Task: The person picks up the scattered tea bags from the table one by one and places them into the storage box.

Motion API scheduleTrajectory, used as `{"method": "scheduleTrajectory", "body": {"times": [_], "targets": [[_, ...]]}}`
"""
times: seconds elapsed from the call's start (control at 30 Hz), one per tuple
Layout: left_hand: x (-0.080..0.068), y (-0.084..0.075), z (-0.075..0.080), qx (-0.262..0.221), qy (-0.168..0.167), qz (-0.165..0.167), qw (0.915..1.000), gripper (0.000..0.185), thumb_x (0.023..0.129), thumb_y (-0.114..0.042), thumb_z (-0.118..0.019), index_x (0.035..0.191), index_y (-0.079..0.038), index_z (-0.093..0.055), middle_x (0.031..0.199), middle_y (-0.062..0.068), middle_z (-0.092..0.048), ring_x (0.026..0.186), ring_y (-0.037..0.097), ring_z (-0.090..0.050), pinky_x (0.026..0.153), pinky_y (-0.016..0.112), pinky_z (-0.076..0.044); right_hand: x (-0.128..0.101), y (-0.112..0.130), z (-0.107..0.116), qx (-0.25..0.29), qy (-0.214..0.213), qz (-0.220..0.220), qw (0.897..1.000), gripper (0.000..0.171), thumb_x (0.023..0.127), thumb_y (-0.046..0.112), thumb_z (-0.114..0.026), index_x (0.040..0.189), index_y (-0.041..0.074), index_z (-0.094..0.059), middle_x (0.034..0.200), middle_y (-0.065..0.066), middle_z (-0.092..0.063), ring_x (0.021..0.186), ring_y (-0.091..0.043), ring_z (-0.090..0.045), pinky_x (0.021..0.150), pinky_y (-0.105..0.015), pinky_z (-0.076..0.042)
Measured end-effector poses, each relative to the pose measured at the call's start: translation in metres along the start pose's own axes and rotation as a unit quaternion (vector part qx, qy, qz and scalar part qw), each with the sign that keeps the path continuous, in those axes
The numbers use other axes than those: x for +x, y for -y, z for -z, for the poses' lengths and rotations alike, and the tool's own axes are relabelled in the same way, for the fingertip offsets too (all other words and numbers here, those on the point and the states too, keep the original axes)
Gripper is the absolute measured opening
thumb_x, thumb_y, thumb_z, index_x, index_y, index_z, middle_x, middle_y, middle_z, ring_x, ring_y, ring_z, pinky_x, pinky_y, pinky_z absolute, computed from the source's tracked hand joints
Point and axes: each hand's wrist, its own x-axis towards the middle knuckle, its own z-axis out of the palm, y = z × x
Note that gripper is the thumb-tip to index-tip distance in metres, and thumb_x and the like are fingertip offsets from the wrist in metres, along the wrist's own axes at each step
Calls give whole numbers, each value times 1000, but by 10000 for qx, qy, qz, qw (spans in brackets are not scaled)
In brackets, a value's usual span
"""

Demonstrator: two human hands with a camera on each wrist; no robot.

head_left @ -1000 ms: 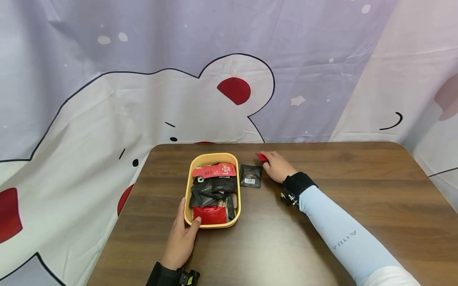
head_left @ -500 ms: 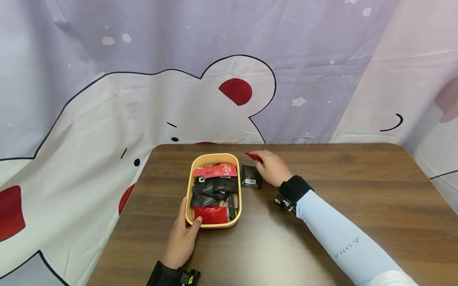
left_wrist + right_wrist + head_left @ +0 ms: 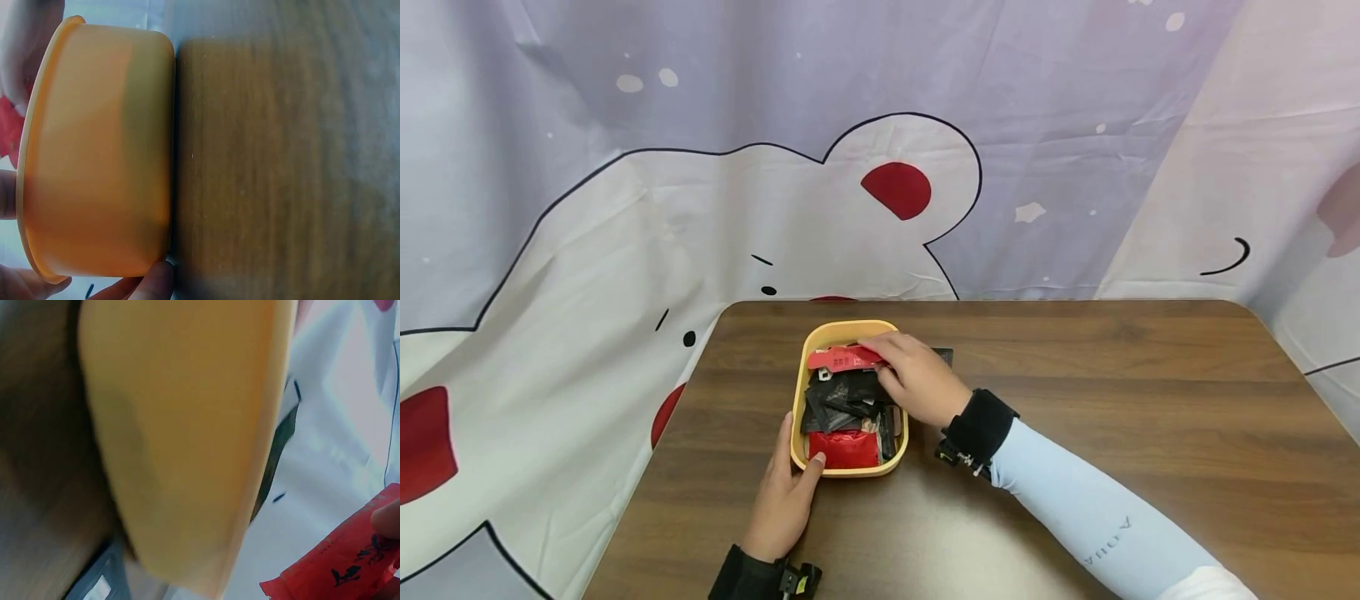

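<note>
A yellow plastic basket (image 3: pixel 797 392) stands on the table, filled with red and black packets. My left hand (image 3: pixel 781 504) holds its near left corner, thumb over the rim and fingers against the outer wall. Above the basket's right rim is my right hand (image 3: pixel 925 383). Its fingers pinch a red packet (image 3: pixel 347 562) with dark lettering in the right wrist view; from the head most of that packet is hidden. Beside the fingertips, a red packet (image 3: pixel 842 358) lies at the far end of the basket. Black packets (image 3: pixel 846 392) fill the middle, and a shiny red packet (image 3: pixel 844 450) the near end.
On the brown wooden table (image 3: pixel 1112 375), a black packet (image 3: pixel 945 356) lies right of the basket, mostly hidden behind my right hand. A patterned cloth (image 3: pixel 1037 150) hangs behind the table's far edge.
My right hand has moved left with the red packet, from beside the black packet on the table to over the basket's right rim. The left hand stays on the basket.
</note>
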Motion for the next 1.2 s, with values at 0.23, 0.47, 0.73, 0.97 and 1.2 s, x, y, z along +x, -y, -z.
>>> {"method": "scheduleTrajectory", "body": {"times": [0.23, 0.47, 0.73, 0.97, 1.2], "targets": [[0, 0, 2, -7, 23, -60, 10000, 84, 101, -32, -57, 164, -23, -2, 171, 15, -12, 156, 39, -20, 121, 60, -23, 3, 15, -11, -81, 241, 110, 9996, 46, 100, 14, -54, 147, 16, -54, 139, -7, -60, 129, -24, -58, 112, -43, -47], [0, 0, 1, -5, 18, -51, 10000, 84, 101, -33, -58, 164, -24, -3, 170, 15, -13, 156, 39, -21, 121, 60, -23, 4, 18, -16, -93, 287, 227, 9993, 46, 101, 15, -54, 147, 12, -53, 139, -9, -60, 131, -26, -57, 113, -45, -45], [0, 0, 1, -28, 20, -61, 10000, 84, 101, -33, -58, 164, -24, -2, 170, 15, -13, 156, 39, -21, 120, 60, -25, 4, 16, -19, -226, 344, 265, 9988, 46, 101, 16, -54, 147, 15, -53, 139, -8, -60, 127, -25, -58, 113, -44, -45], [0, 0, 1, -49, 24, -98, 9999, 84, 102, -32, -57, 164, -23, -3, 170, 16, -13, 155, 39, -21, 120, 60, -26, 3, 14, -21, -253, 358, 248, 9987, 47, 101, 18, -55, 148, 15, -52, 142, -8, -58, 131, -26, -56, 114, -45, -44], [0, 0, 3, 24, 85, -3, 10000, 84, 102, -32, -56, 164, -24, -1, 171, 15, -12, 156, 39, -19, 120, 61, -24, 4, 14, -22, -229, 624, 163, 9977, 85, 92, 50, -68, 162, 25, -26, 163, -7, -34, 148, -29, -38, 122, -52, -31]]}}
